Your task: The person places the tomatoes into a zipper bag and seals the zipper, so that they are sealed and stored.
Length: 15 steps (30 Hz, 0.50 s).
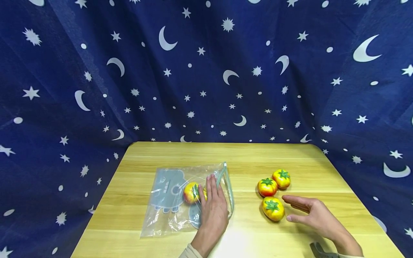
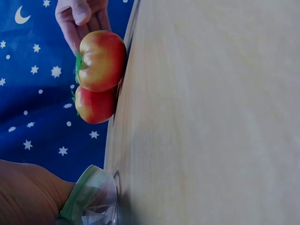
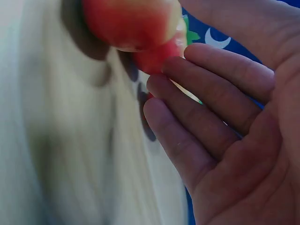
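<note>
A clear zip bag (image 1: 167,224) with a grey-blue cartoon print lies flat on the table, its green-edged opening to the right. Inside it is a yellow-red tomato (image 1: 190,193) with a green star-shaped top. My left hand (image 1: 213,211) rests on the bag near the opening, fingers straight, partly covering that tomato. To the right, three more tomatoes sit close together: a near one (image 1: 273,209), a middle one (image 1: 267,187) and a far one (image 1: 281,179). Beside the near tomato, my right hand (image 1: 317,216) hovers with thumb and fingers apart, holding nothing.
The light wooden table (image 1: 180,152) has rounded far corners. A dark blue curtain (image 1: 206,86) with white moons and stars hangs behind it and along both sides. A dark band (image 1: 319,249) is around the right wrist.
</note>
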Available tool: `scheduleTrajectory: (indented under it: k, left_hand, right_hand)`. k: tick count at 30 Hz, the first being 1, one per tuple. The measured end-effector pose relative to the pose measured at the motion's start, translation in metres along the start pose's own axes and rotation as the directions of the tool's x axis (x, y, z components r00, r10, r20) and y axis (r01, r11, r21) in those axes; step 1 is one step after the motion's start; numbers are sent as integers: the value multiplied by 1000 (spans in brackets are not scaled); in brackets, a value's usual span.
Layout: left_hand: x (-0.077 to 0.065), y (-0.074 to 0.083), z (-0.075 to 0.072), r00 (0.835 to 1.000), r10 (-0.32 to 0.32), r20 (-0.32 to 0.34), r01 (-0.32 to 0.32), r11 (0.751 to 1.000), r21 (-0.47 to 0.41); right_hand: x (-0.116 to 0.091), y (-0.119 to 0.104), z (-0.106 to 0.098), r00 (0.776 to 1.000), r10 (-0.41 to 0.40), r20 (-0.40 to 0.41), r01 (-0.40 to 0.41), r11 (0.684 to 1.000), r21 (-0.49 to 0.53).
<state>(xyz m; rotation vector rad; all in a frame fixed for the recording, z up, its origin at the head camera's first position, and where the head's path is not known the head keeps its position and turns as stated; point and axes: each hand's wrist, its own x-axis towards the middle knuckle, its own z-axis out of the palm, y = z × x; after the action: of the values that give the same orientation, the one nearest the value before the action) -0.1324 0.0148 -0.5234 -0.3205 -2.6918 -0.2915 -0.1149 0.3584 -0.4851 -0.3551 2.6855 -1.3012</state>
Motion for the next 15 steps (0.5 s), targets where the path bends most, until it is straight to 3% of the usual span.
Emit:
scheduleTrajectory:
  k: [8, 15]
  left_hand:
    - [0, 0, 0, 1000, -1, 15, 1, 1000, 19]
    - [0, -1, 1, 1000, -3, 31, 2, 1000, 29]
  right_hand:
    - [2, 10, 13, 996, -84, -32, 86, 994, 66]
    - [3, 10, 19, 998, -52, -35, 55, 994, 95]
